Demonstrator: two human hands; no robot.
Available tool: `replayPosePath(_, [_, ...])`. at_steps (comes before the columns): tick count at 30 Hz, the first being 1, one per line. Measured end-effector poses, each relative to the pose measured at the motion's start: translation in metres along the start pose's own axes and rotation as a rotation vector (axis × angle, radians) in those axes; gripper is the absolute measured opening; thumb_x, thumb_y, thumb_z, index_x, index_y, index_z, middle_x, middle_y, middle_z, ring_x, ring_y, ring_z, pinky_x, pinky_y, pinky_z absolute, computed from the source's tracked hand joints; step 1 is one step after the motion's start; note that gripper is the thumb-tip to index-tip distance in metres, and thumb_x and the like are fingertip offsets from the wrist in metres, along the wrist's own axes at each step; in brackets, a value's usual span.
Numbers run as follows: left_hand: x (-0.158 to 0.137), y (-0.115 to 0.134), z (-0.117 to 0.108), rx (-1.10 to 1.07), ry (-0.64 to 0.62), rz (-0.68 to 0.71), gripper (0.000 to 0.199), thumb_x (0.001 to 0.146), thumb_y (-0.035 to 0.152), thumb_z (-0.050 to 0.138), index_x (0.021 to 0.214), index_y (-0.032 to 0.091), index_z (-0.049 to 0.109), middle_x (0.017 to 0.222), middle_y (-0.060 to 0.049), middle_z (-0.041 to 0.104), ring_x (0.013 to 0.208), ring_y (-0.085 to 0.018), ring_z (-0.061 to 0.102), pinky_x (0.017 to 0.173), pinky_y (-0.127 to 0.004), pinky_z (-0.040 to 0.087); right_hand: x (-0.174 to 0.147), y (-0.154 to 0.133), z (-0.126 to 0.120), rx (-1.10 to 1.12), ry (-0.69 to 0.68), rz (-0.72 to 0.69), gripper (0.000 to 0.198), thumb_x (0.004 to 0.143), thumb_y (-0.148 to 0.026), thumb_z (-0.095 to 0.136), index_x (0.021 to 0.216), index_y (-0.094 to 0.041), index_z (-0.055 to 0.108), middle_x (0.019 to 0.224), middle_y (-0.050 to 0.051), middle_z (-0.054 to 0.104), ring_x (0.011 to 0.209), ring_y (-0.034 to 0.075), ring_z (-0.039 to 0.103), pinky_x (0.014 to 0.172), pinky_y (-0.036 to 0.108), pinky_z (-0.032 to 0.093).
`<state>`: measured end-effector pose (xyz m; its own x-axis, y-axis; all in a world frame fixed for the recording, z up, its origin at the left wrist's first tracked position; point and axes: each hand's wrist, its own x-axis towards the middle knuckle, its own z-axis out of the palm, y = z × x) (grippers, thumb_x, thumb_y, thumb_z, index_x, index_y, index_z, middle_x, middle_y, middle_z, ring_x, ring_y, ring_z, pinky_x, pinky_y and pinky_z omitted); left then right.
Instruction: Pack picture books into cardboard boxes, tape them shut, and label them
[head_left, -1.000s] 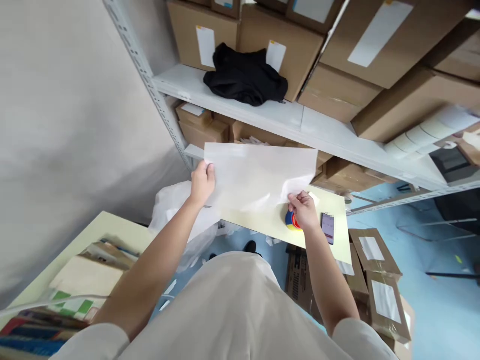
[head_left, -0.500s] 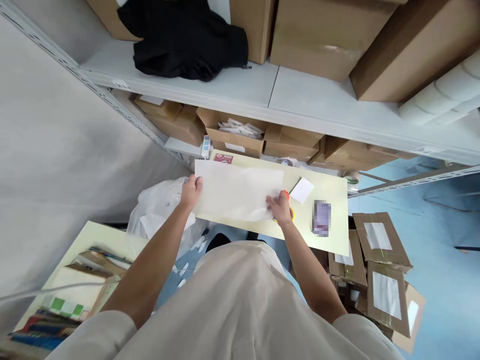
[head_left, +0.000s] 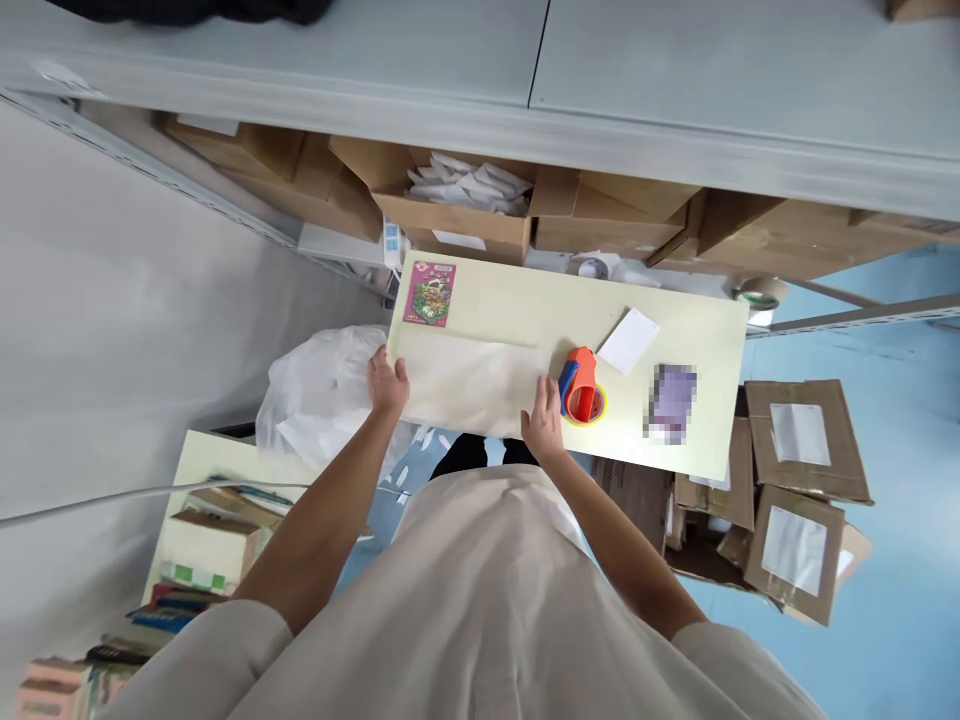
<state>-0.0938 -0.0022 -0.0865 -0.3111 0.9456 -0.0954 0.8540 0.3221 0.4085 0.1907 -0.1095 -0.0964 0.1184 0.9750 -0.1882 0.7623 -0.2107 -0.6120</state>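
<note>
Paper (head_left: 466, 385), likely light and easily creased, is lying between your spread left hand (head_left: 388, 385) and right hand (head_left: 543, 425), best held by its ends.

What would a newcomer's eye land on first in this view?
Likely the orange-and-blue tape dispenser on the pale table, just right of the white sheet. Next, perhaps, the magenta booklet at the table's far left corner, then the brown cartons piled by its right end.
</note>
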Motion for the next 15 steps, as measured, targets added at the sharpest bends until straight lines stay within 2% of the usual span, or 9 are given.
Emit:
replayPosePath(2, [-0.011,0.008,0.009,0.062,-0.010,0.151,0.064,0.088,0.037,0.046,0.141,0.004,0.033,0.145,-0.027,0.037,0.137,-0.035,0.033,0.111,-0.049,0.029,-0.001,-0.006,0.010,-0.048,-0.048,-0.079,0.069,0.083,-0.009,0.043,0.149,-0.014,0.023,0.153,0.020,0.027,0.145,0.030,0.020,0.112,0.053,0.030])
replayPosePath(4, [-0.023,0.015,0.019,0.144,-0.178,0.377,0.073,0.087,0.045,0.049,0.145,0.007,0.030,0.154,-0.024,0.022,0.144,-0.036,0.017,0.114,-0.052,0.019,0.005,-0.012,0.020,-0.089,-0.131,-0.068,0.071,0.083,-0.010,0.047,0.149,-0.014,0.024,0.156,0.020,0.019,0.147,0.031,0.010,0.113,0.054,0.027])
replayPosePath(6, [-0.031,0.018,0.029,0.235,-0.384,0.525,0.075,0.085,0.050,0.051,0.147,0.013,0.030,0.158,-0.020,0.015,0.146,-0.037,0.010,0.115,-0.054,0.015,0.016,-0.015,0.030,-0.125,-0.197,-0.016,0.073,0.081,-0.012,0.054,0.148,-0.014,0.026,0.158,0.021,0.013,0.147,0.033,0.005,0.113,0.055,0.024])
replayPosePath(9, [-0.028,0.014,0.043,0.342,-0.517,0.530,0.079,0.085,0.053,0.052,0.149,0.016,0.027,0.159,-0.019,0.010,0.146,-0.038,0.007,0.113,-0.056,0.014,0.034,-0.012,0.039,-0.135,-0.230,0.019,0.076,0.079,-0.017,0.061,0.147,-0.015,0.028,0.159,0.020,0.009,0.147,0.034,0.003,0.115,0.055,0.020])
replayPosePath(12, [-0.016,0.005,0.048,0.356,-0.536,0.520,0.080,0.084,0.055,0.053,0.150,0.018,0.027,0.159,-0.019,0.006,0.146,-0.040,0.005,0.112,-0.058,0.014,0.043,-0.008,0.039,-0.106,-0.229,0.017,0.073,0.080,-0.021,0.061,0.146,-0.018,0.030,0.160,0.018,0.009,0.147,0.034,0.004,0.114,0.056,0.020])
replayPosePath(15, [-0.007,-0.001,0.043,0.309,-0.543,0.529,0.081,0.083,0.054,0.056,0.150,0.018,0.028,0.159,-0.020,0.004,0.146,-0.041,0.002,0.112,-0.060,0.011,0.044,-0.015,0.035,-0.107,-0.210,0.050,0.070,0.080,-0.022,0.062,0.144,-0.019,0.033,0.159,0.018,0.011,0.147,0.035,0.005,0.113,0.059,0.019])
